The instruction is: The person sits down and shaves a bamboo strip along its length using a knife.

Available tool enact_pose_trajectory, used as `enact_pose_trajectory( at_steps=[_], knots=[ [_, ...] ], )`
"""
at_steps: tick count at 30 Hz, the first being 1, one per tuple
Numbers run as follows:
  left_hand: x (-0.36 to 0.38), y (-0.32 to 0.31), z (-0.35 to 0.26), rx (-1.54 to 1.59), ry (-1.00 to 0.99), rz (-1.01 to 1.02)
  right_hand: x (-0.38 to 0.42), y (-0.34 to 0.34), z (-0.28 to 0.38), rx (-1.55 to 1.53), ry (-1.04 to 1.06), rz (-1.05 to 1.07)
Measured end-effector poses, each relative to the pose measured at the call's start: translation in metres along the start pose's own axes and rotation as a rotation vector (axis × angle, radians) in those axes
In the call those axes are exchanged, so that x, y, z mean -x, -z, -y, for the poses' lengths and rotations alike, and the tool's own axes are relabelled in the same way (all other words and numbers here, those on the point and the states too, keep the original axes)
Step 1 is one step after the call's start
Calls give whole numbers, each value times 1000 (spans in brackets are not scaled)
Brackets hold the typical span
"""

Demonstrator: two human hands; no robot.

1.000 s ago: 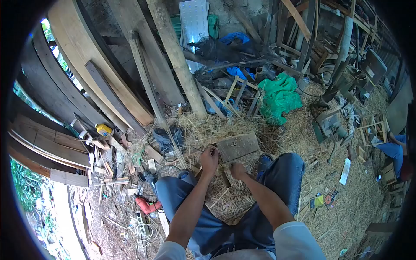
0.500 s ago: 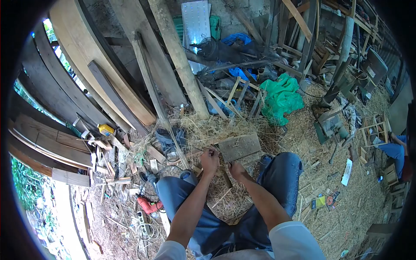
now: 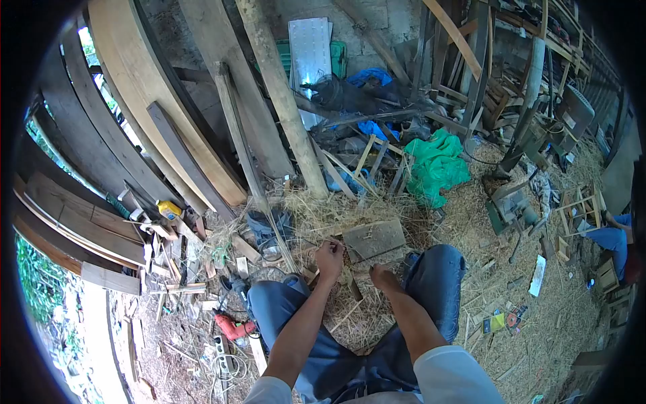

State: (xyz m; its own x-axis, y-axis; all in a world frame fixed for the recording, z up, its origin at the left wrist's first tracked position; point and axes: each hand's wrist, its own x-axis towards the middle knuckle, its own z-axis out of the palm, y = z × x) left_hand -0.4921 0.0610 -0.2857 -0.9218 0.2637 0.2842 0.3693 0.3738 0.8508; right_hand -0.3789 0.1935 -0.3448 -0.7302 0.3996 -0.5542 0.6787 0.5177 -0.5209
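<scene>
Between my knees a flat, weathered wooden block (image 3: 374, 240) lies on the shavings. My left hand (image 3: 329, 260) is closed in a pinch at the block's left edge, fingers pointing up; I cannot tell what is in it. My right hand (image 3: 385, 278) is closed just below the block's near edge, with a small dark tip showing at its fingers. A short dark piece of wood (image 3: 353, 287) slants down between the two hands, its upper end near my left hand.
A red power drill (image 3: 234, 328) and a coiled cord (image 3: 227, 365) lie at lower left. Long planks (image 3: 161, 101) lean at left. A green sheet (image 3: 437, 165) sits ahead beside scrap wood. At far right another person's leg (image 3: 609, 242) shows near a small wooden frame (image 3: 580, 212).
My right hand has moved down and to the right, away from the block's near edge. My left hand stays beside the block, slightly lower. The whole view has shifted slightly.
</scene>
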Motion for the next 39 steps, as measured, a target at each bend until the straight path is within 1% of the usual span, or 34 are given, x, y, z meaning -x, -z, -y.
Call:
enact_pose_trajectory(
  at_steps=[2, 4, 6, 7, 9, 11, 13, 15, 16, 17, 19, 20, 21, 23, 25, 26, 28, 29, 31, 32, 34, 35, 37, 38, 39],
  knots=[
    [-1, 0, -5, -5, -26, -6, -14, -6, -5, 60, 23, 29],
    [-3, -2, 1, 6, 20, 26, -18, -14, -8, 118, 45, 60],
    [-3, -5, 4, 32, 4, 11, -18, -21, -7, -16, 65, -15],
    [-2, -7, 5, 53, -9, 2, -19, -23, -2, -18, 60, -15],
    [-3, -8, 3, 38, -2, 12, -23, -32, 12, -35, 330, -178],
    [-3, -7, -4, 19, 15, 17, -33, -40, 24, -60, 330, -204],
    [-3, -10, -10, -12, -6, -5, -36, -46, 18, -81, 329, -232],
    [-2, -12, -12, -24, -6, 3, -35, -45, 1, -159, 462, -336],
    [-3, -12, -11, -37, -9, 7, -36, -44, -5, -90, 330, -217],
    [-5, -12, -9, -41, -8, 11, -40, -45, -6, -95, 328, -215],
    [-4, -16, -7, -27, 20, -6, -46, -43, -13, -113, 270, -90],
    [-2, -17, -7, -26, 26, -4, -46, -44, -19, -110, 266, -87],
    [-2, -16, -11, -37, 18, -5, -56, -53, -30, 9, 296, -81],
    [-6, -16, -9, -48, 1, -6, -60, -55, -29, 126, 328, -83],
    [-8, -20, 5, 74, 82, 47, -42, -47, -11, -77, 310, -198],
    [-8, -22, 6, 77, 81, 45, -36, -42, 2, -74, 312, -200],
    [-5, -20, 0, 1, 46, 9, -26, -37, 21, -225, 418, -359],
    [-5, -19, -3, 0, 52, 9, -26, -41, 18, -223, 417, -352],
    [-5, -20, -3, 1, 30, -14, -39, -53, 0, -198, 342, -222],
    [-6, -20, -4, 4, 25, -14, -43, -52, -5, -197, 343, -227],
    [-5, -15, -5, -2, -7, -6, -45, -48, -7, -150, 282, -121],
    [-4, -13, -5, -2, -5, -10, -43, -46, -12, -147, 284, -119],
    [-6, -13, -3, 66, 40, 28, -47, -44, -25, -64, 199, 38],
    [-6, -13, -3, 66, 31, 26, -50, -48, -28, -67, 205, 32],
    [-5, -12, -5, 32, 15, 18, -49, -52, -26, -31, 219, -37]
  ],
)
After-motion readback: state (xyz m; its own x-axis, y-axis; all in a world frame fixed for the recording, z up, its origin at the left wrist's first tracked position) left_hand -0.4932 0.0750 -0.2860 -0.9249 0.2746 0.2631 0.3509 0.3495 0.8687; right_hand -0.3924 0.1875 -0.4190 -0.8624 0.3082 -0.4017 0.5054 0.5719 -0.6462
